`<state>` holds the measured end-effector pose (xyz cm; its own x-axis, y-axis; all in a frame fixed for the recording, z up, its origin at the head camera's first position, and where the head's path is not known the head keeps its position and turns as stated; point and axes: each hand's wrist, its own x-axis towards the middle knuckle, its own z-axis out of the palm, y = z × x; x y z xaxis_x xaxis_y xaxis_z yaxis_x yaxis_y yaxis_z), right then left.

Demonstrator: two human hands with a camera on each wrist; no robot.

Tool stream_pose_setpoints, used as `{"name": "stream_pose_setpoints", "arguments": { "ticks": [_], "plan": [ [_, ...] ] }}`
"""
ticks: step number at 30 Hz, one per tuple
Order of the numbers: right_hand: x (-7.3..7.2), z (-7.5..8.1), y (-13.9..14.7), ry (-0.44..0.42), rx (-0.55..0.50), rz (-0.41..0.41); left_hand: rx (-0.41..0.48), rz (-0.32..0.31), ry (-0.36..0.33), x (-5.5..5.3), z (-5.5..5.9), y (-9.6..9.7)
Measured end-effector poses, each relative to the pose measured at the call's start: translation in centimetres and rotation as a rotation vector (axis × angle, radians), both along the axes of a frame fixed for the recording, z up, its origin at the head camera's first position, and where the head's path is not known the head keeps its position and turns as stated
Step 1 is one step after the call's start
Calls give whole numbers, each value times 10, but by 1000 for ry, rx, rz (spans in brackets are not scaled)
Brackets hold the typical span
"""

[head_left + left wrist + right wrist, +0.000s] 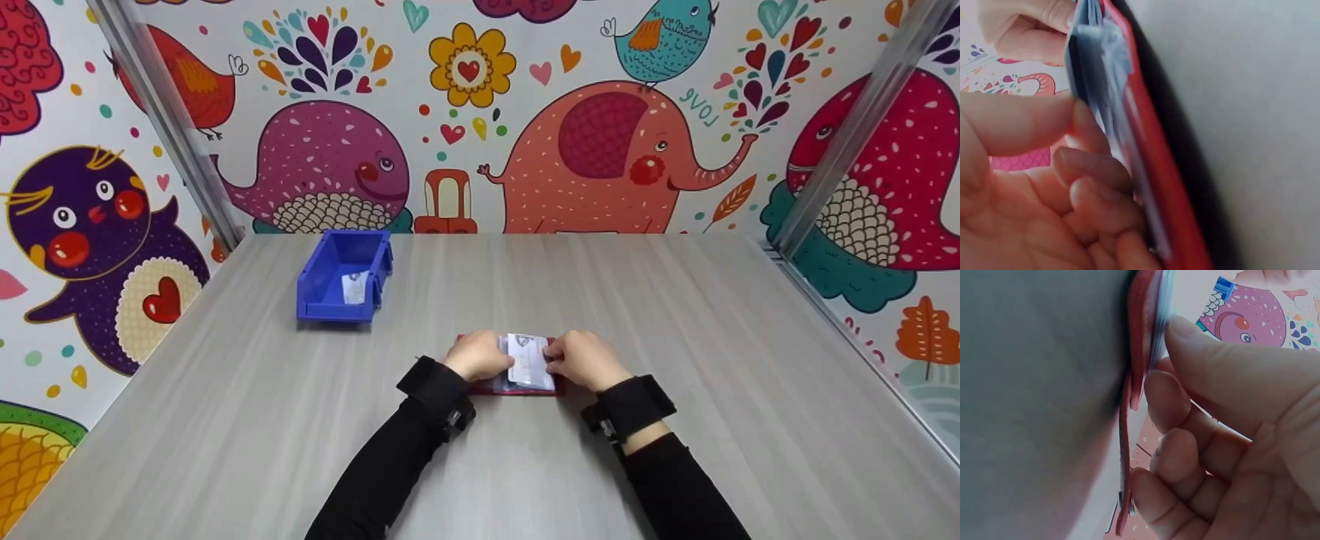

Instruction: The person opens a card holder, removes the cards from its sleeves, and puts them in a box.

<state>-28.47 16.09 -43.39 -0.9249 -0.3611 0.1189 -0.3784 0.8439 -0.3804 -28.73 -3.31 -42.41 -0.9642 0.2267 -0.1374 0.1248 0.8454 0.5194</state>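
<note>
A red card holder [517,392] with clear plastic sleeves lies opened on the table in front of me. On top of the sleeves is a white printed card [529,360]; whether it sits inside one I cannot tell. My left hand [480,355] pinches the sleeve edge between thumb and forefinger, its other fingers curled against the sleeves [1112,73]. From the other side, my right hand [589,360] pinches the card's right edge. The right wrist view shows the holder's red strap [1123,455] with a metal snap, beside my right fingertips.
Toward the back left stands a blue open bin [337,311] with another white card [354,288] in it. Printed walls [465,150] with metal corner posts [169,120] enclose the wood-grain table [225,420] at the back and sides.
</note>
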Motion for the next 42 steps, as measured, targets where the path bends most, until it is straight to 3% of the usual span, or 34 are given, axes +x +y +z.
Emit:
{"name": "stream_pose_setpoints", "arguments": {
  "ticks": [6,18,29,42],
  "plan": [
    [-1,0,0,9,7,7,56,-11,1,-1,0,-10],
    [0,-1,-1,28,14,12,165,38,-34,1,-2,-25],
    [0,-1,0,-4,21,-8,176,12,35,3,-1,-34],
    [0,-1,-1,17,16,1,186,-1,117,3,2,-49]
  ]
}}
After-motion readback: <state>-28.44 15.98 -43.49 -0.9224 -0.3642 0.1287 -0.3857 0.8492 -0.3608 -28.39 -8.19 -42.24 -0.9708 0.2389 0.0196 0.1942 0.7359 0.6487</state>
